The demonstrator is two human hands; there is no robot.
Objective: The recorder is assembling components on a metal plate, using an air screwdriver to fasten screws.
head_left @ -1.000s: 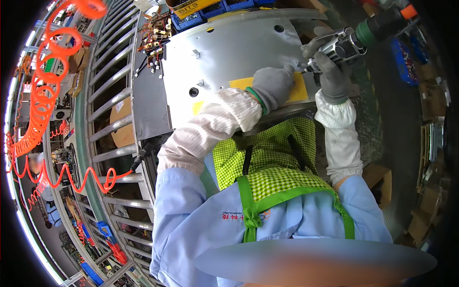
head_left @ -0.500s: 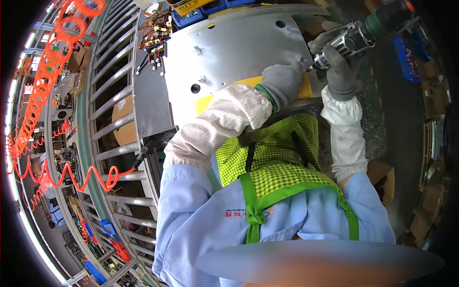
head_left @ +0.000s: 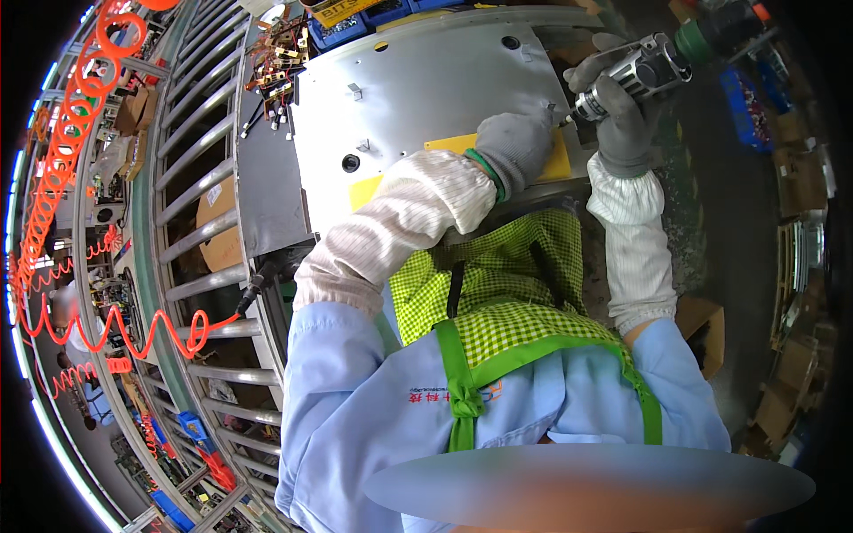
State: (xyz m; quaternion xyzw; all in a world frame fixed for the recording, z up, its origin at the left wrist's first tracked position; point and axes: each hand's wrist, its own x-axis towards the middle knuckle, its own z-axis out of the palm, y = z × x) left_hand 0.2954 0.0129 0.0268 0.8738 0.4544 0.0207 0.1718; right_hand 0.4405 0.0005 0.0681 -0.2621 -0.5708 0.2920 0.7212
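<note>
A large grey sheet-metal panel (head_left: 426, 98) with holes and small brackets lies in front of me, with a yellow sheet (head_left: 555, 164) at its near edge. My left hand (head_left: 514, 147), in a grey glove, presses down on the yellow sheet and panel edge. In its grey glove, my right hand (head_left: 617, 111) grips a silver and black power screwdriver (head_left: 635, 71) with a green rear end. The tool's tip points down-left at the panel edge, just right of my left hand.
A roller conveyor with metal bars (head_left: 191, 204) runs along my left. Coiled orange air hoses (head_left: 67, 142) hang at the far left. Blue parts bins (head_left: 373, 13) and a cluster of small parts (head_left: 275, 53) sit beyond the panel. Cardboard boxes (head_left: 791, 258) stand at the right.
My view has shifted, so panel and hands sit higher and further right. Both hands keep their grips and stay at the panel edge.
</note>
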